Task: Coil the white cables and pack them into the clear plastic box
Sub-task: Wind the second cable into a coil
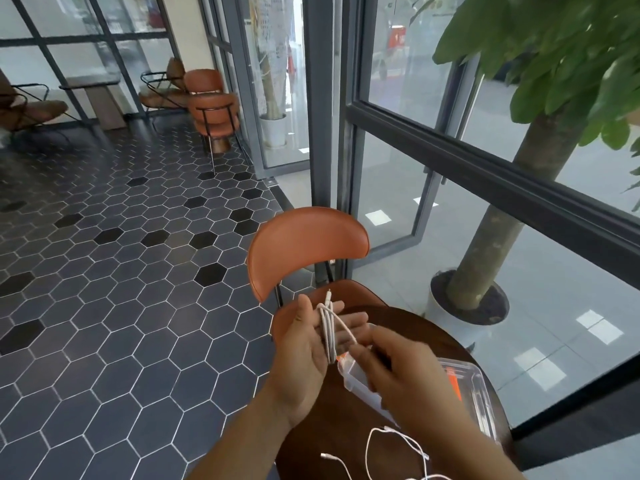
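Here, left hand [304, 348] is held palm up over the near edge of the round dark surface [408, 327], fingers [349, 323] spread and only loosely curled. A bundle of white cable [329, 336] lies across that palm in several long loops, running from the heel of the hand up past the fingertips; one plug end [328, 296] sticks out at the top. One strand arcs off the bundle to the right and goes into the right hand [398, 368].

Right hand is back-up, just beside the left, fingers [363, 348] pressed together and pinching that strand near the base of the bundle. It is motion-blurred, so exact fingertip contact is hard to read.

Clear plastic box [474, 386] sits on the surface under and right of the right hand, partly covered by it. Orange bits show on the box at its near-left corner and along the far side. Cannot tell what is inside it.

Second white cable [398, 441] lies loose on the surface at the bottom, uncoiled, in an open curve with a plug end [325, 456] pointing left. It is apart from both hands and outside the box.

Orange chair [304, 244] stands just behind the surface, seat tucked partly under it. Floor [121, 289] is dark hexagon tile. Potted tree [485, 258] stands to the right, by the window frames.
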Motion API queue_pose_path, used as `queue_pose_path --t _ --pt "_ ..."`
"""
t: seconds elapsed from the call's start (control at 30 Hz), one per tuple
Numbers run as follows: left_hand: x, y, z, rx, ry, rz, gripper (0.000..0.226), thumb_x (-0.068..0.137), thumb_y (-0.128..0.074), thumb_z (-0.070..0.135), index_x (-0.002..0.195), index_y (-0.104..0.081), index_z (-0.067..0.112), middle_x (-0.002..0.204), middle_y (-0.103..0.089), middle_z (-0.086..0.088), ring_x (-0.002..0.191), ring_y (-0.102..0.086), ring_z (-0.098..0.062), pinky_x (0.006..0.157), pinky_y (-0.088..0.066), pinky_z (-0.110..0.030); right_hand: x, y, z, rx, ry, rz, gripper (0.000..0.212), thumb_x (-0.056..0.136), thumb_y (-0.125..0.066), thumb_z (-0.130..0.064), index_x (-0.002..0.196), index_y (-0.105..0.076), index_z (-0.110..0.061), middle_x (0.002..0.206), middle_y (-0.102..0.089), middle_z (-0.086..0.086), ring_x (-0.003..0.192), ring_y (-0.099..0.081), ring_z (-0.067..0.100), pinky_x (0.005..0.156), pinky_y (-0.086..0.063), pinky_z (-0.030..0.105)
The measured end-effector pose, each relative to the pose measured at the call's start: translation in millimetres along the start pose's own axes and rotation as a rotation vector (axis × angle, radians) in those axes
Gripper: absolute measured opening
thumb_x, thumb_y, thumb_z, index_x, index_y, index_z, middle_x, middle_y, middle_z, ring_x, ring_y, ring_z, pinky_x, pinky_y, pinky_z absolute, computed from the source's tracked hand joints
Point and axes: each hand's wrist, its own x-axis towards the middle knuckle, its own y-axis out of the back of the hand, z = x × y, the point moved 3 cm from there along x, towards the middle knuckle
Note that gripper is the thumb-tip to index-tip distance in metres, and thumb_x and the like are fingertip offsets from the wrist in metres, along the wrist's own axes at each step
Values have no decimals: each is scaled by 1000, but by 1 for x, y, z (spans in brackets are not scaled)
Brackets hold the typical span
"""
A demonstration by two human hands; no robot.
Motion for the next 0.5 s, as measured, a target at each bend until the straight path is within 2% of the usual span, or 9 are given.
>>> queue_pose_path --t 0.1,0.2,0.23,0.3,0.33,0.4,0.47,0.5 --pt "4 0 7 -151 -32 55 67 92 -39 53 133 -52 2 123 -70 -22 116 -68 -35 96 -52 -42 -13 -20 11 -13 -22 8 12 94 -59 -42 93 -68 -35 75 -64 -20 78 -63 5 69 -53 26" --pt "-2 -10 8 -167 -45 20 32 97 -49 20 121 -58 1 105 -75 -22 99 -74 -33 83 -59 -35 -18 -38 24 -65 -27 48 32 84 -49 -55 99 -70 -36 89 -62 -15 89 -56 7 73 -47 22" --pt "-4 -13 7 -196 -33 6 23 99 -47 11 115 -60 1 95 -75 -20 91 -75 -30 77 -60 -33 -17 -41 29 -117 -13 82 30 84 -51 -53 99 -71 -37 89 -61 -12 88 -54 9 71 -45 23" --pt "-6 -15 3 -271 -19 -4 21 101 -41 2 107 -61 2 80 -71 -16 76 -72 -25 71 -60 -31 -15 -39 34 -120 -50 85 16 89 -60 -41 98 -73 -42 86 -67 -12 84 -58 9 69 -49 26" --pt "-7 -16 3 -321 -16 0 23 101 -39 2 104 -62 3 77 -69 -14 72 -70 -23 70 -60 -30 -13 -36 34 -14 -92 59 16 91 -64 -33 94 -74 -45 85 -72 -11 82 -63 7 71 -52 26" --pt "-8 -15 4 -434 -11 -4 26 99 -40 2 95 -65 3 74 -64 -13 67 -66 -19 66 -59 -30 -12 -30 34 372 -242 39 35 93 -66 -11 85 -78 -43 86 -78 0 80 -70 10 73 -56 27" --pt "-10 -12 4 -474 -13 -15 26 94 -43 4 88 -68 3 69 -59 -14 62 -62 -21 64 -59 -31 -11 -28 33 788 -371 78 33 93 -60 0 86 -82 -23 90 -77 18 84 -73 30 78 -60 38" --pt "-12 -12 4 -467 -10 -23 25 92 -44 5 86 -68 3 67 -58 -14 61 -60 -23 65 -58 -32 -9 -28 32 888 -397 105 27 94 -58 -1 87 -82 -13 92 -75 25 88 -72 40 83 -59 47"
